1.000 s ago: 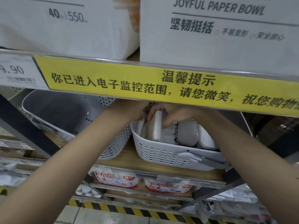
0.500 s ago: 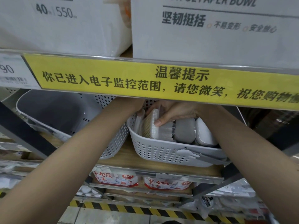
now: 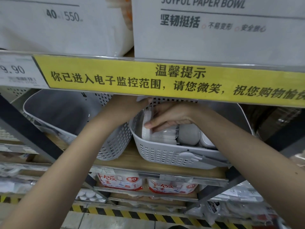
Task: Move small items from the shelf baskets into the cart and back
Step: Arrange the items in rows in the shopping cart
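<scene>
Head view, looking up under a shelf lip. A yellow strip (image 3: 165, 80) on the upper shelf edge hid the back of the shelf (image 3: 125, 160) below, so both arms reached in beneath it. On that wooden shelf stood two perforated baskets: a larger one (image 3: 109, 146) toward the left edge, its visible inside bare, and a smaller basket (image 3: 165, 154) toward the front right edge, tilted with its front rim low, probably so the contents could be seen and reached. Inside it lay packed small items: a white brush pack (image 3: 146, 129) at its left end, clear packs (image 3: 166, 134) beside that, then a grey rounded case (image 3: 189, 134). The right hand (image 3: 170, 117) lay over the contents, fingers together and curled onto the brush pack, thumb at its top, apparently to lift or seat it. The left hand (image 3: 140, 103) was at the basket's back left corner, likely steadying it; its fingers were mostly hidden, so their state could not be told. No cart was visible.
</scene>
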`<move>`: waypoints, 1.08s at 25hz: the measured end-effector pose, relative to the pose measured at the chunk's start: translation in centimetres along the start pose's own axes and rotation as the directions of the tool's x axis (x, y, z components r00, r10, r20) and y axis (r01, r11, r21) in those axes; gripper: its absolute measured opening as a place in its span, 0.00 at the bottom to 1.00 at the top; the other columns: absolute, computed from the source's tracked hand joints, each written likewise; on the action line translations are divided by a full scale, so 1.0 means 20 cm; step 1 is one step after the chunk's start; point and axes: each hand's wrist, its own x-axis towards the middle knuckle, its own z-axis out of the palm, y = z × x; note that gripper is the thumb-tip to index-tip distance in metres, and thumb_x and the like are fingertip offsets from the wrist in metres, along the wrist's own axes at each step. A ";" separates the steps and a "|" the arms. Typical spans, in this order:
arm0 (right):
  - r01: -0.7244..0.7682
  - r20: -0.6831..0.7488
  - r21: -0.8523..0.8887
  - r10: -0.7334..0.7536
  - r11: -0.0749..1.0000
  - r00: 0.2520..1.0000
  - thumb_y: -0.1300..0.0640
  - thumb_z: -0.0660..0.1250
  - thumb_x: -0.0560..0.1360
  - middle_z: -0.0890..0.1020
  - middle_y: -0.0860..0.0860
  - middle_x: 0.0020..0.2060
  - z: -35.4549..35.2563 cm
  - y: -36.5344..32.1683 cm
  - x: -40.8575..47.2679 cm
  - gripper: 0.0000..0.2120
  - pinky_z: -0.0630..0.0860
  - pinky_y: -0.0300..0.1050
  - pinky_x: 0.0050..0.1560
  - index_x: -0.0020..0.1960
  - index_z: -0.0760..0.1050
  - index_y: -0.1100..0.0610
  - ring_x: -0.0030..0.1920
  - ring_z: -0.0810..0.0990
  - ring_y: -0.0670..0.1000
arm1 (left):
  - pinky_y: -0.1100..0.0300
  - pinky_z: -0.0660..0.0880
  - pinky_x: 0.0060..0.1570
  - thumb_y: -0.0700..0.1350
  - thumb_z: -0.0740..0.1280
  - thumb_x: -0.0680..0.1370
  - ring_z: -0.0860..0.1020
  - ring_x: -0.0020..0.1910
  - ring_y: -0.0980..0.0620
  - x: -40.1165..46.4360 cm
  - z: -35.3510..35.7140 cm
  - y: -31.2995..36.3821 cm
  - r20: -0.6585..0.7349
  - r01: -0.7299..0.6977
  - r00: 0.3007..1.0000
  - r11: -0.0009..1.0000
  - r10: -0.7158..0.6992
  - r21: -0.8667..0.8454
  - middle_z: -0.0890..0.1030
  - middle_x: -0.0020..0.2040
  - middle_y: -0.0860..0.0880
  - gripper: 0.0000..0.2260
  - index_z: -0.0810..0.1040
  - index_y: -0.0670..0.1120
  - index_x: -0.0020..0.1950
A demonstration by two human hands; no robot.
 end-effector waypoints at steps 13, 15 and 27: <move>-0.135 -0.207 -0.006 0.131 0.991 0.970 0.54 0.66 0.77 0.76 0.65 0.59 0.03 -0.04 -0.04 0.24 0.79 0.42 0.52 0.67 0.68 0.67 0.52 0.80 0.56 | 0.59 0.68 0.48 0.43 0.65 0.78 0.75 0.54 0.48 -0.14 0.01 0.02 -0.055 -0.125 0.990 0.990 0.128 0.060 0.80 0.53 0.48 0.09 0.80 0.44 0.55; -0.180 -0.307 -0.183 0.117 0.966 0.944 0.50 0.64 0.78 0.78 0.60 0.58 0.02 -0.03 -0.13 0.21 0.77 0.44 0.55 0.66 0.71 0.62 0.55 0.80 0.56 | 0.59 0.68 0.51 0.44 0.64 0.79 0.74 0.56 0.49 -0.15 0.00 0.02 -0.045 -0.135 0.989 0.988 0.139 0.078 0.79 0.56 0.48 0.10 0.79 0.45 0.57; -0.434 -0.712 -0.702 -0.559 0.565 0.424 0.55 0.61 0.77 0.79 0.54 0.52 0.39 0.32 -0.93 0.13 0.74 0.46 0.46 0.60 0.74 0.58 0.49 0.78 0.57 | 0.49 0.74 0.52 0.44 0.62 0.77 0.77 0.53 0.40 -0.34 0.03 0.35 -0.092 -0.432 0.885 0.880 0.456 0.199 0.79 0.57 0.42 0.14 0.77 0.40 0.60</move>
